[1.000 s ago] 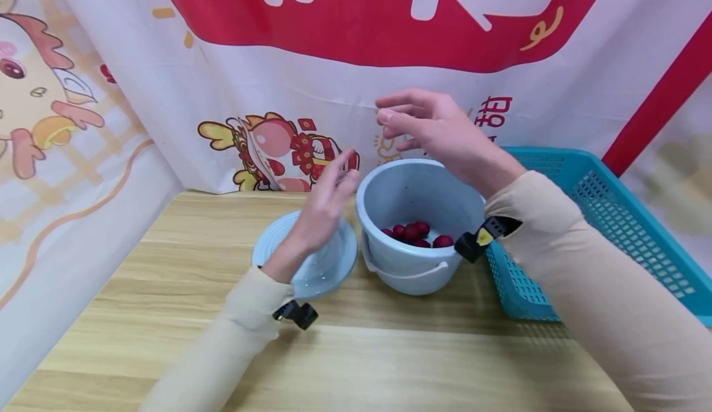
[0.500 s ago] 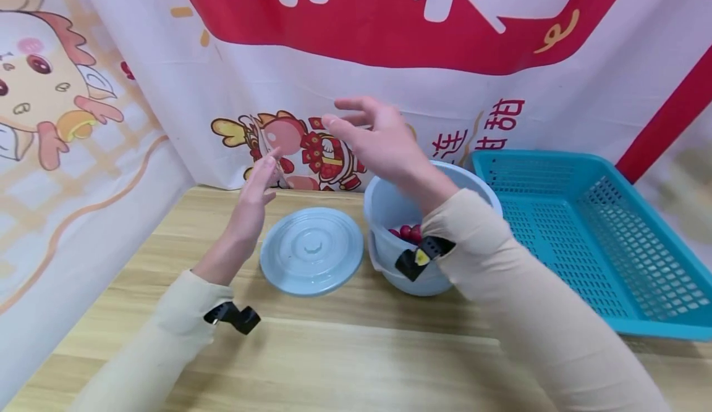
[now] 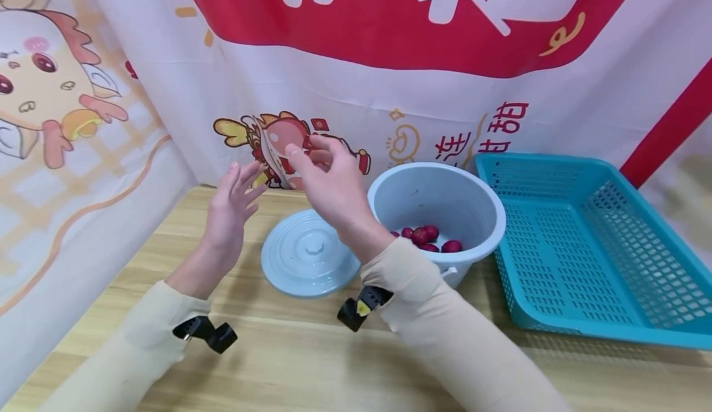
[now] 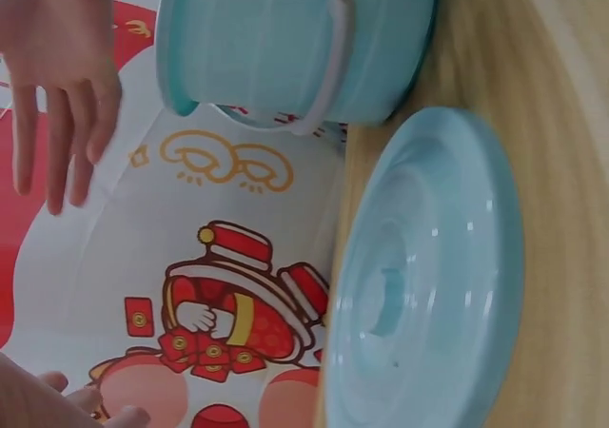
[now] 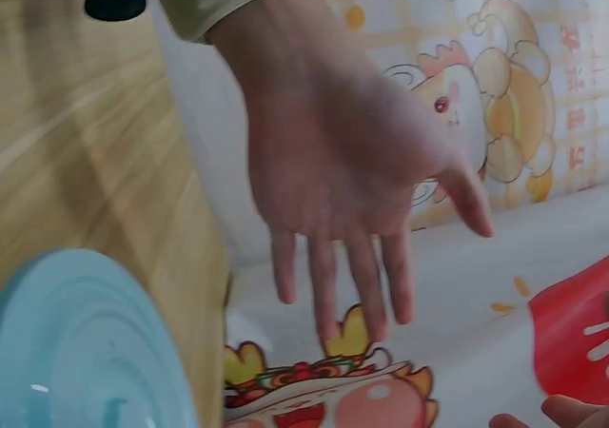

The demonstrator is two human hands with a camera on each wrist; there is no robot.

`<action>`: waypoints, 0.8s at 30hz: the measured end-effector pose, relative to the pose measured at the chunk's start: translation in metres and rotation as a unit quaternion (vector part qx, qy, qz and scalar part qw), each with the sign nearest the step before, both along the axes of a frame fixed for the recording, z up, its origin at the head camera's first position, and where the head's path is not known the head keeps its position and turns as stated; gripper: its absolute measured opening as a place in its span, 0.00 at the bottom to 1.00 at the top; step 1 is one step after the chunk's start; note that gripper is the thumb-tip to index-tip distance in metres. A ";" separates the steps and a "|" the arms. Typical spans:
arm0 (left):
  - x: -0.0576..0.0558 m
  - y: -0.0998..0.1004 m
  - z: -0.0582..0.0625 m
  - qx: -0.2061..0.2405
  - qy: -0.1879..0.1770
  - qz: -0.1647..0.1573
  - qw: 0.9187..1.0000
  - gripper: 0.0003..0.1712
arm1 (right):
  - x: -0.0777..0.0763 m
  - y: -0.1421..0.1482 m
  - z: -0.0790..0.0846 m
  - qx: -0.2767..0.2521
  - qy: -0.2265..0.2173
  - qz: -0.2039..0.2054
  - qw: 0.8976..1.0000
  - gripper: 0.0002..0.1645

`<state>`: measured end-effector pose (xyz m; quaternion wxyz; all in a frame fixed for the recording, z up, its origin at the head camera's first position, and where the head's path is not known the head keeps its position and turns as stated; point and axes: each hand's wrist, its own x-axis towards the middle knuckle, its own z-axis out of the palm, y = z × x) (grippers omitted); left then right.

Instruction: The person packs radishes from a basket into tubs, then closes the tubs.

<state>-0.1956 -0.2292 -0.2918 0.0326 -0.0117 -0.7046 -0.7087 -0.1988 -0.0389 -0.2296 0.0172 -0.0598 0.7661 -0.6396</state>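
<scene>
My left hand (image 3: 225,214) is raised with relaxed, spread fingers, left of a round light-blue lid (image 3: 306,254) lying on the table. My right hand (image 3: 339,193) hovers above the lid's far right part, fingers loosely bent and holding nothing. The palm of the left hand (image 5: 333,152) shows bare in the right wrist view. Right of the lid stands an uncovered light-blue bucket (image 3: 439,183) with a handle (image 4: 333,57). Several small, dark red, roundish items (image 3: 425,235) lie at its bottom; the right forearm overlaps part of the bucket.
A teal perforated plastic basket (image 3: 578,257) stands right of the bucket. Behind the wooden table (image 3: 267,350) hangs a white and red printed cloth (image 3: 345,78), with a similar printed sheet (image 3: 83,183) along the left side.
Both hands have moved left, the right from above the bucket to over the lid, the left from over the lid to beside it. The view has shifted slightly. Lid and bucket stay put.
</scene>
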 end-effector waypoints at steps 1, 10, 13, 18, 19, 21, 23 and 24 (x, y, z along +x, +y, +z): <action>0.001 -0.001 -0.001 0.006 -0.006 0.000 1.000 0.46 | 0.000 -0.002 -0.005 -0.001 -0.003 -0.003 1.000 0.36; 0.011 -0.002 -0.026 0.050 -0.068 0.006 0.996 0.48 | -0.008 -0.004 -0.046 0.020 -0.032 -0.046 0.998 0.41; 0.012 -0.002 -0.036 0.060 -0.088 0.019 0.994 0.49 | -0.008 -0.003 -0.054 0.033 -0.028 -0.066 0.997 0.42; 0.012 -0.007 -0.052 0.057 -0.119 0.035 0.991 0.50 | -0.010 -0.001 -0.070 0.011 -0.056 -0.090 0.994 0.43; 0.012 -0.008 -0.054 0.056 -0.128 0.037 0.990 0.51 | -0.010 0.000 -0.074 0.005 -0.070 -0.090 0.993 0.43; 0.013 -0.009 -0.059 0.053 -0.145 0.039 0.987 0.51 | -0.012 0.000 -0.082 0.002 -0.099 -0.088 0.991 0.44; 0.013 -0.009 -0.062 0.050 -0.157 0.039 0.986 0.50 | -0.013 0.001 -0.091 0.010 -0.121 -0.088 0.989 0.44; 0.013 -0.009 -0.064 0.049 -0.162 0.040 0.985 0.50 | -0.014 0.001 -0.095 0.017 -0.129 -0.088 0.988 0.44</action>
